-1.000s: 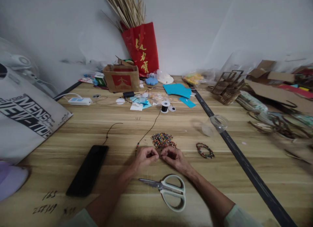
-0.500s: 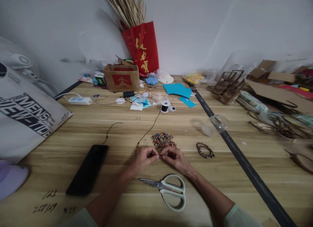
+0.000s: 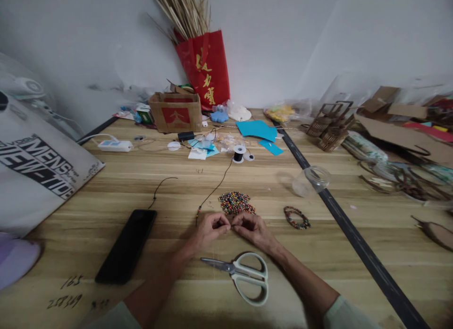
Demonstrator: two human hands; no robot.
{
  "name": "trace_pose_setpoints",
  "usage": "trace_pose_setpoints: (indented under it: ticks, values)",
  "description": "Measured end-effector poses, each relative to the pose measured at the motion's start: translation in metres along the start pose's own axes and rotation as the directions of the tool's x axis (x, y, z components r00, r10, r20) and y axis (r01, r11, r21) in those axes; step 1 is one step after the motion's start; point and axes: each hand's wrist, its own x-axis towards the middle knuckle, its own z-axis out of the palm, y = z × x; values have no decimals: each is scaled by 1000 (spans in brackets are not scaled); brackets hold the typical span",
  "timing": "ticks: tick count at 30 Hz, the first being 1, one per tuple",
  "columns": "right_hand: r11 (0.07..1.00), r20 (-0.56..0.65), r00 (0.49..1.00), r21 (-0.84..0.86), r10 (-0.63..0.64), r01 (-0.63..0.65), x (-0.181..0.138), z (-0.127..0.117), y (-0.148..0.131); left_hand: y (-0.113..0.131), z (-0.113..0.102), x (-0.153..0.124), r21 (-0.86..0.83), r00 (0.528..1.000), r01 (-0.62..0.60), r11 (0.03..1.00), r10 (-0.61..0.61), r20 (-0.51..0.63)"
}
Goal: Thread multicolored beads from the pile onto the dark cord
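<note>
My left hand (image 3: 213, 227) is closed in a pinch on a thin black cord (image 3: 216, 186), which runs from a spool (image 3: 239, 154) down beside it. A few coloured beads (image 3: 199, 210) are threaded on the cord just left of that hand. Fingertip to fingertip with it, my right hand (image 3: 252, 229) also pinches; a tiny dark bit shows between the fingertips, too small to name. Directly beyond the hands lies a heap of small multicoloured beads (image 3: 235, 202). Scissors (image 3: 244, 274) with pale handles rest in front of the hands, nearer me.
A beaded bracelet (image 3: 296, 218) lies to the right, near a clear plastic ring-shaped piece (image 3: 316, 178). On the left are a black phone (image 3: 126, 246) and a loose cord piece (image 3: 155, 193). Blue sheets (image 3: 256, 130), a paper box (image 3: 176, 113) and a red bag (image 3: 205, 69) stand or lie at the back.
</note>
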Motion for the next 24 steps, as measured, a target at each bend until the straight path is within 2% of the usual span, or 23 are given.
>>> trace_pose_setpoints:
  ticks: [24]
  values:
    - [1000, 6, 1000, -5, 4, -4, -1, -1, 1, 2, 1, 0, -24, 1000, 4, 1000, -4, -14]
